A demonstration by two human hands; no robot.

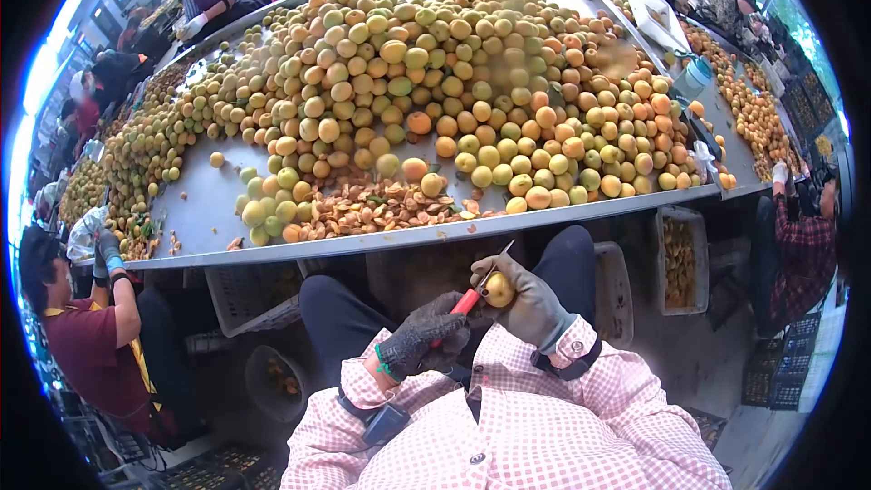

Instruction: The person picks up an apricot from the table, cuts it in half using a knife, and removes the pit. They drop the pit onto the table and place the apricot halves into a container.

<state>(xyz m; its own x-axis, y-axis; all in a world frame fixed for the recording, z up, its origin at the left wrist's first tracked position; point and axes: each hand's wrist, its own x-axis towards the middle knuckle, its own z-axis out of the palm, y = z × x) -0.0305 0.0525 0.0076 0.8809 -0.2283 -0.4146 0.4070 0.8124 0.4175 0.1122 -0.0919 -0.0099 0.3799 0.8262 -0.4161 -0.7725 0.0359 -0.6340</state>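
My left hand (422,338), in a dark glove, is closed around the red handle of a knife (465,302). The blade slants up to the right and lies against a yellow-green apricot (498,289). That fruit is gripped by my right hand (533,304), which wears a grey glove. Both hands are over my lap, just in front of the table's near edge. Beyond them on the metal table lies a pile of split apricot pieces (381,210), with a large heap of whole apricots (363,73) behind.
The metal table (204,209) spans the view ahead. Below it stand a white crate (254,298), a bin with fruit (679,263) and a round bucket (275,384). A person (95,345) sits at left and another person (798,245) at right; more people work behind.
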